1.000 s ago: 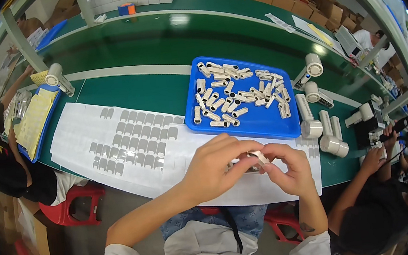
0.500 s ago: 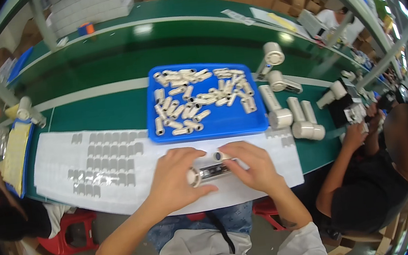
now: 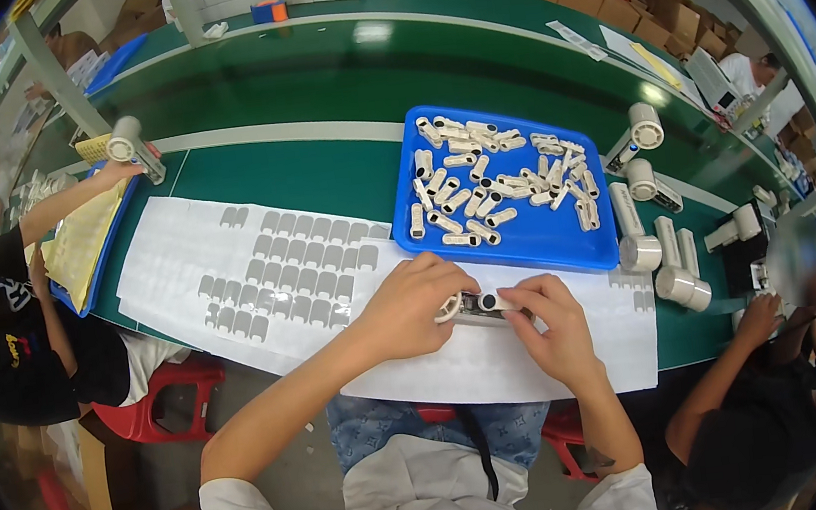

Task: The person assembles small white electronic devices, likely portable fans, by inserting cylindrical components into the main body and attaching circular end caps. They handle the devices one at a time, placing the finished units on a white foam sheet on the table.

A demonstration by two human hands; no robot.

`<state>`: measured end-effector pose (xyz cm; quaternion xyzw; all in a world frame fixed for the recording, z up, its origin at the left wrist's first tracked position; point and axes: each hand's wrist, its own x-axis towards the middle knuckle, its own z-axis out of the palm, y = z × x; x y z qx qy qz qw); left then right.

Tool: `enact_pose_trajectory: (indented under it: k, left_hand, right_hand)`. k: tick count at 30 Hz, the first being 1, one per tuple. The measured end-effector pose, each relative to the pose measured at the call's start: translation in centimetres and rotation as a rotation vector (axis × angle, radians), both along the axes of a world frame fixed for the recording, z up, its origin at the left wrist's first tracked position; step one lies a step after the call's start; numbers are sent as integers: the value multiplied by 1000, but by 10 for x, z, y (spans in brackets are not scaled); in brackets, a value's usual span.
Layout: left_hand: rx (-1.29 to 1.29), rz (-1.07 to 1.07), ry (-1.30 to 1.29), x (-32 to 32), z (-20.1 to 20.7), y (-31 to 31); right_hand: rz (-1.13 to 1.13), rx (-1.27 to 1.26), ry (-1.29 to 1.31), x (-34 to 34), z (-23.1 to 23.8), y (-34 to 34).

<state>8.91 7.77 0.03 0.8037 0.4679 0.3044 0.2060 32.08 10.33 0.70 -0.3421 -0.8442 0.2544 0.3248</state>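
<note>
My left hand (image 3: 418, 306) is closed round the round-headed end of a white device (image 3: 448, 308), which lies low over the white sheet. Its long handle extends to the right, with dark inner parts showing along the top. Between the thumb and fingers of my right hand (image 3: 554, 327) is a small white cover piece (image 3: 509, 301) with a black oval end, held against the handle. My fingers partly hide where the piece and handle meet. Just beyond my hands, a blue tray (image 3: 509, 258) holds many similar small white pieces.
Grey rounded tabs (image 3: 305, 279) lie in rows on the white sheet (image 3: 422, 379). Several round-headed white devices (image 3: 641, 251) stand or lie right of the tray. A co-worker at left (image 3: 19, 330) reaches to a similar device (image 3: 126, 146); another person (image 3: 749, 418) works at right.
My view has turned left, so the table appears shifted right. My left hand has closed round the device's head. The small piece has come down onto the handle. The left co-worker's arm now reaches out.
</note>
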Motion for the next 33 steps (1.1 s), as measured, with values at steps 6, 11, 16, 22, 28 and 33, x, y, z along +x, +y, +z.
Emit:
enact_pose_trajectory:
  k: [6,11,16,22,28,33]
  left_hand:
    - [129,50,-159,2,-15,0]
    - [168,64,-226,7,-25,-2]
    - [156,63,-202,5,-27,-3]
    - [125,24,-132,2,-25,-3]
    - [157,71,-84,-13,-23,-3]
    - [395,217,26,5,-21,-31]
  right_hand:
    - [-12,-69,12,-17,1,4]
    - [-49,-81,-5,-17,3,-5]
    - [-76,-97,-40,-24,6,-10]
    - [-112,186,-219,-35,7,-20]
    - [-54,133,-235,-43,9,-6]
    - [172,-304,-40,-21,6,13]
